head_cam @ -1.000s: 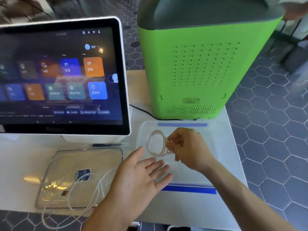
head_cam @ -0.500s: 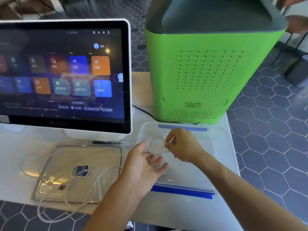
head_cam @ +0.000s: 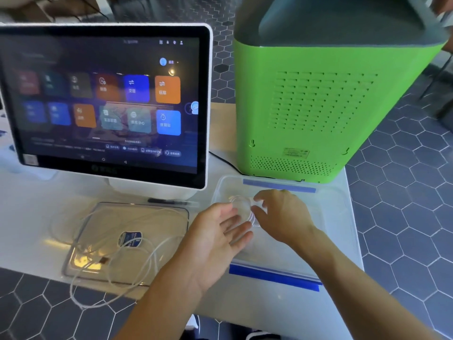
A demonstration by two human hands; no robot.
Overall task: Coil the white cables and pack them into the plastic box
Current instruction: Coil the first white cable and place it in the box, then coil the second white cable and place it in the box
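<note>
A clear plastic box with blue clips stands on the table right of centre. A small coil of white cable lies inside it near its left wall. My right hand reaches into the box, its blurred fingertips apart at the coil's right edge. My left hand hovers open, palm up, at the box's left rim, holding nothing. A loose white cable sprawls over the clear lid to the left and hangs past the table's front edge.
A touchscreen monitor on a white stand fills the back left. A tall green machine stands right behind the box, with a black cord running to it. The table edge lies just right of the box.
My right hand has lowered the coil from above the box down to its floor and loosened its fingers. My left hand has moved slightly forward toward the box.
</note>
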